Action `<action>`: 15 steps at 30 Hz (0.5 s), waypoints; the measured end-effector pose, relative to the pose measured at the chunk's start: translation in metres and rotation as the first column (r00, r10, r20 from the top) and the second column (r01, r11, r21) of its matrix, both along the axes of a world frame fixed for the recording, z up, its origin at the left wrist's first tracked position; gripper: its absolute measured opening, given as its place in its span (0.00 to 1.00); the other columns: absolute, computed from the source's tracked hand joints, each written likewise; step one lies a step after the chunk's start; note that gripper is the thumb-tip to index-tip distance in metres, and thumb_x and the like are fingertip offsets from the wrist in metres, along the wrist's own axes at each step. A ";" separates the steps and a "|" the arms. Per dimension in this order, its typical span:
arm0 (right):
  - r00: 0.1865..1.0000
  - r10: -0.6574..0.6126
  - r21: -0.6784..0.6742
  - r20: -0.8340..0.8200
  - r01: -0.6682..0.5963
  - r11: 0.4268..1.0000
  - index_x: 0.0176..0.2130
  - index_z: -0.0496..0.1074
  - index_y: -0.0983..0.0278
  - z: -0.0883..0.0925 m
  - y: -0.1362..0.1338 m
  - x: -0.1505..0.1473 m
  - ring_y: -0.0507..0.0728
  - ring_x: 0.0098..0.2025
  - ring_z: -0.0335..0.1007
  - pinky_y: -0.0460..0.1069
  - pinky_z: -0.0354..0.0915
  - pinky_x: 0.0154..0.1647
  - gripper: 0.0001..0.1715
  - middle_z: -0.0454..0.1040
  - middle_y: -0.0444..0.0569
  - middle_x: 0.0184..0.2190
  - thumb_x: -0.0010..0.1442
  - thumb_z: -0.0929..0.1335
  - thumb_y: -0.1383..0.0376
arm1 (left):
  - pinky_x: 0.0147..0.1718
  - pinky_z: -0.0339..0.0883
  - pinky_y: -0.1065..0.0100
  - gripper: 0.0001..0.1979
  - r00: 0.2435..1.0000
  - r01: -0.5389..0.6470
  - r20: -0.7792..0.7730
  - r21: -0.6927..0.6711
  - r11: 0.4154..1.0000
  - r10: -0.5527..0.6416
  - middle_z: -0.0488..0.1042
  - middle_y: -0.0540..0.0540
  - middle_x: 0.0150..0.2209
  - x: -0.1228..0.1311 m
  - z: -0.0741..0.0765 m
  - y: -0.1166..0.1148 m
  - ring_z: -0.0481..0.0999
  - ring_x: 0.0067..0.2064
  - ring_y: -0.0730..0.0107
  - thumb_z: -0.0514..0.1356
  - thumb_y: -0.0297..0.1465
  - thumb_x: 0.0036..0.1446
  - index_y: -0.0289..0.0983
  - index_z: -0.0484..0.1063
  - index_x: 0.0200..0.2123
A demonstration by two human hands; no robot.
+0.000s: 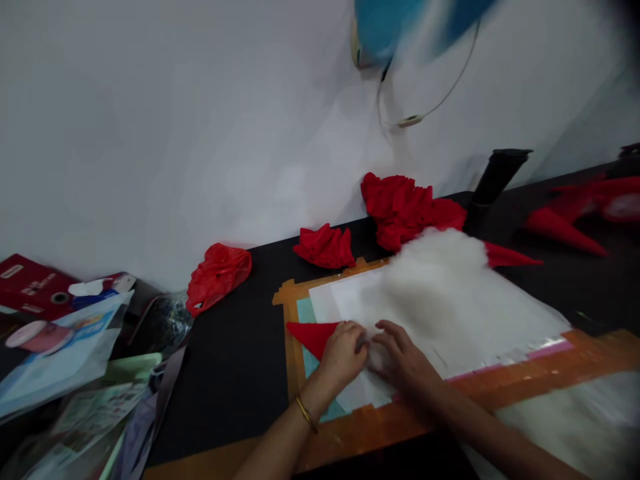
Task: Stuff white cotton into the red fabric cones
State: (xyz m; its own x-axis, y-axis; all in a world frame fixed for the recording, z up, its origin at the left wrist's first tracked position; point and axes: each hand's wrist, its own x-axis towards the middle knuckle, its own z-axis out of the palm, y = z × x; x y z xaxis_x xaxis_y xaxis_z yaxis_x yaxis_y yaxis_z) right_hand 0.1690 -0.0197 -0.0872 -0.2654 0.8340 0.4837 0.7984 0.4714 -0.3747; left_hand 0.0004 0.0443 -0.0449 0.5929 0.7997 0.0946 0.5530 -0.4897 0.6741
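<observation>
My left hand (pixel 344 353) and my right hand (pixel 400 357) meet over white paper sheets (pixel 480 313) on a taped mat (pixel 550 373). Both hands have curled fingers pinching a small tuft of white fluffy stuff between them. A larger heap of white fluff (pixel 435 280) lies just beyond the hands. A red cone (pixel 313 335) lies flat under my left hand, pointing left. A gold bangle (pixel 306 415) circles my left wrist.
Crumpled red cloth pieces (pixel 406 208) (pixel 325 247) and a red plastic bag (pixel 217 272) lie near the white wall. More red cones (pixel 565 227) sit at the right. A black tube (pixel 497 175) stands behind. Packets and papers (pixel 65 347) clutter the left.
</observation>
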 end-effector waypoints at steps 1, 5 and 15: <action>0.999 -0.028 0.007 -0.035 0.028 1.000 0.60 0.58 0.65 0.000 0.001 0.000 0.66 0.60 0.62 0.57 0.71 0.49 0.32 0.57 0.66 0.62 0.58 0.68 0.70 | 0.53 0.65 0.52 0.10 1.000 0.006 -0.003 0.000 1.000 -0.006 0.75 0.42 0.41 0.001 0.001 -0.003 0.72 0.47 0.56 0.55 0.21 0.52 0.38 0.72 0.36; 0.999 0.040 -0.104 0.017 -0.038 0.994 0.65 0.54 0.61 0.005 0.005 -0.002 0.62 0.55 0.69 0.56 0.72 0.48 0.40 0.67 0.59 0.57 0.56 0.63 0.76 | 0.54 0.65 0.56 0.12 0.999 0.006 0.054 -0.011 1.000 -0.005 0.73 0.41 0.46 -0.007 0.004 -0.018 0.71 0.50 0.58 0.56 0.22 0.54 0.38 0.70 0.42; 0.900 -0.236 -0.352 -0.366 0.101 0.931 0.50 0.75 0.61 0.015 0.012 0.027 0.64 0.48 0.76 0.58 0.72 0.49 0.20 0.79 0.53 0.47 0.59 0.64 0.64 | 0.53 0.64 0.53 0.23 0.949 -0.306 -0.052 0.083 0.949 0.310 0.65 0.38 0.51 -0.048 -0.003 -0.038 0.68 0.53 0.54 0.62 0.28 0.52 0.37 0.64 0.52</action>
